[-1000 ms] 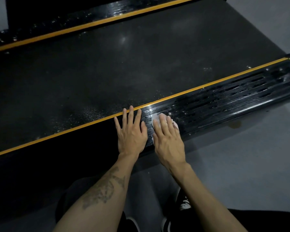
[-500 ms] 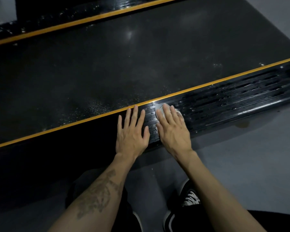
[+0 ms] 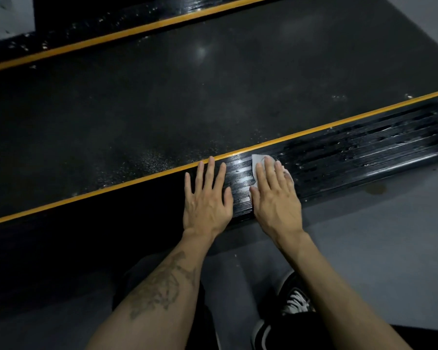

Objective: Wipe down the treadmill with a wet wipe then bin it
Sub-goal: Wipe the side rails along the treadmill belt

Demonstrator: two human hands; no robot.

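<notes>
The person crouches on the grey floor (image 3: 364, 236) beside the treadmill (image 3: 213, 109), both hands laid on its near side rail (image 3: 352, 157). The right hand (image 3: 276, 198) is open and flat, palm down, pressing the white wet wipe (image 3: 257, 160) onto the ribbed black rail; it does not pinch or clutch the wipe, which peeks out past the fingertips and along the thumb side. A flat palm seems the sensible hold here, since it spreads the wipe across the ribs and lets pressure do the cleaning.

The left hand (image 3: 206, 200) is also open, fingers spread, empty, resting on the same rail just beside the right. I take it as a brace, steadying the person's weight while leaning forward over the machine. Its fingertips reach the yellow stripe (image 3: 111, 189) that borders the belt.

To the right of the wipe the rail glistens with wet streaks and droplets, and a shiny patch lies between the two hands, while the stretch to the left of the left hand looks dull and dry. So my judgement is that the wiping is partway along this rail, with the dry part to come. No bin is in sight.
</notes>
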